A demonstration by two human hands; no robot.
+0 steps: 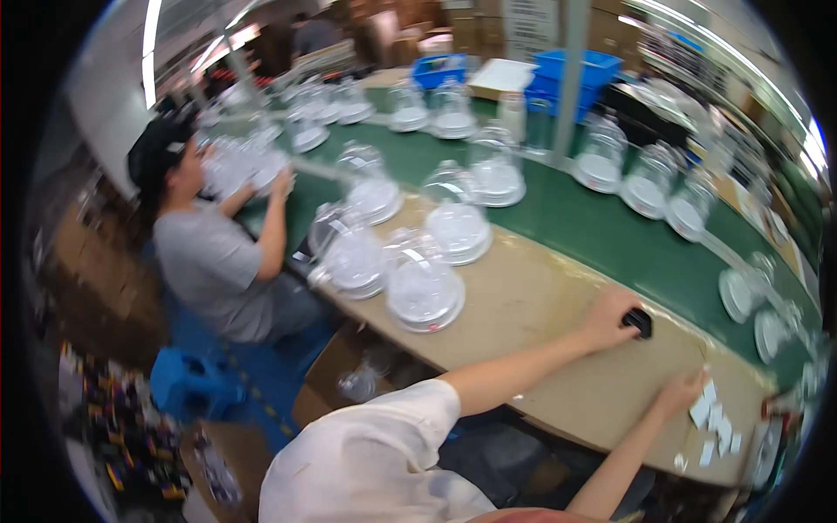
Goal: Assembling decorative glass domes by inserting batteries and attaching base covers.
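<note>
My left hand point(612, 319) is closed around a small black object point(637, 322), its exact kind too blurred to name, just above the tan work board point(540, 301). My right hand point(681, 390) is at the board's right part, fingertips pinched together beside several small white flat pieces point(723, 427) lying loosely spread. Whether a piece is between those fingers is hard to make out. Left of my left hand, several clear plastic domes on round white bases, such as one dome point(425, 283), stand on the board.
A green conveyor belt point(575, 240) runs behind the board and carries more domes point(600, 161). At the left a co-worker point(214, 261) handles clear plastic parts. Blue bins point(571, 74) stand beyond the belt near a pole point(571, 96). A blue stool point(196, 383) and cartons point(336, 370) are below left.
</note>
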